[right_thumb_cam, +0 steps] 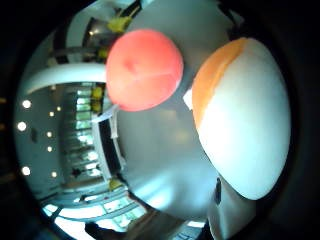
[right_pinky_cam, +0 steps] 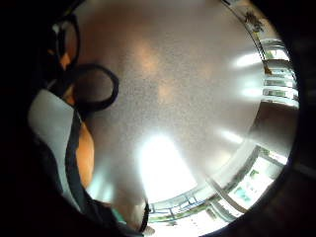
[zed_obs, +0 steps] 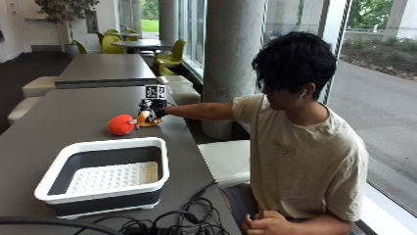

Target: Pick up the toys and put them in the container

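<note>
In the outside view my gloved right hand [zed_obs: 152,108] reaches across the grey table [zed_obs: 65,117] and sits on top of a small white and orange toy [zed_obs: 146,120], with the fingers curled down around it. That toy [right_thumb_cam: 245,120] bulks large in the thumb side palm view, close to the palm. A round red toy [zed_obs: 121,125] lies on the table just beside it, on the side away from the person, and the red toy [right_thumb_cam: 144,69] also shows in the thumb side palm view. The container [zed_obs: 45,188], a grey tub with a white rim, stands nearer the camera and holds no toys.
Black cables [zed_obs: 163,220] lie on the table by the container's near side. The table's edge runs along a white bench [zed_obs: 224,159] where the person sits. A concrete pillar [zed_obs: 231,58] rises behind the arm. The little finger side palm view shows bare tabletop [right_pinky_cam: 187,89].
</note>
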{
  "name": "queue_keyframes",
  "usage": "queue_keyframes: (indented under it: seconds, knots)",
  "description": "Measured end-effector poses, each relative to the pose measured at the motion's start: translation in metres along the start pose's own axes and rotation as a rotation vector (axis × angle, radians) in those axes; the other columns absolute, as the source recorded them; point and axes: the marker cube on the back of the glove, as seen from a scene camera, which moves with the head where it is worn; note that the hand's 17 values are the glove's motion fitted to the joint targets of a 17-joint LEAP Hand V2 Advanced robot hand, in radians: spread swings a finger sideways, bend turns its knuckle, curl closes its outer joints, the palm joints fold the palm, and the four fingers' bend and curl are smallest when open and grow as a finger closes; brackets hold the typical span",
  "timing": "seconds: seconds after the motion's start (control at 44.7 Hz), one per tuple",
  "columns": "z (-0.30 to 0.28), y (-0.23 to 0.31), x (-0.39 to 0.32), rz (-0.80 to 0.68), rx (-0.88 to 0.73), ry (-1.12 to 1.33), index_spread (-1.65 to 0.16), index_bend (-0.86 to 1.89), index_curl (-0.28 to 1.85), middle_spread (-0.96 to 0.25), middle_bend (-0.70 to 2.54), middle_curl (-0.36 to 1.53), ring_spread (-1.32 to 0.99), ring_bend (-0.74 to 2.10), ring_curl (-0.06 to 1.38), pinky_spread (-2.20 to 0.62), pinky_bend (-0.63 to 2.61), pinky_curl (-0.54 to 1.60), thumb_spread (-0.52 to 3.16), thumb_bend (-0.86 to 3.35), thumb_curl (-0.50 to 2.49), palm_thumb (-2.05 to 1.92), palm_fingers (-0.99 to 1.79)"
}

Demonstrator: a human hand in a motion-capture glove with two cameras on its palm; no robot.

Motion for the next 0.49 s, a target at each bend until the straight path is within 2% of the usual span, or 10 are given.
queue_keyframes:
  seconds: [0.089, 0.201, 0.335, 0.492]
  knots:
    - [-0.013, 0.009, -0.005, -0.141, 0.099, 0.227, -0.31, 0.23, 0.14, -0.14, 0.33, 0.32, -0.3, 0.9, 0.46, -0.33, 1.12, 0.37, 1.27, 0.22, 0.52, 0.71, 0.82]
    - [-0.037, 0.027, -0.021, -0.236, 0.164, 0.353, -0.31, 0.26, 0.17, -0.19, 0.37, 0.36, -0.35, 0.93, 0.49, -0.37, 1.08, 0.38, 1.15, 0.21, 0.58, 0.75, 0.88]
    - [-0.062, 0.055, -0.07, -0.429, 0.198, 0.323, -0.32, 0.28, 0.2, -0.24, 0.39, 0.4, -0.39, 0.95, 0.51, -0.4, 1.04, 0.38, 1.03, 0.18, 0.64, 0.77, 0.91]
    - [-0.082, 0.091, -0.137, -0.453, 0.251, 0.28, -0.33, 0.29, 0.23, -0.28, 0.4, 0.43, -0.42, 0.94, 0.53, -0.41, 1.02, 0.39, 0.92, 0.16, 0.7, 0.78, 0.91]
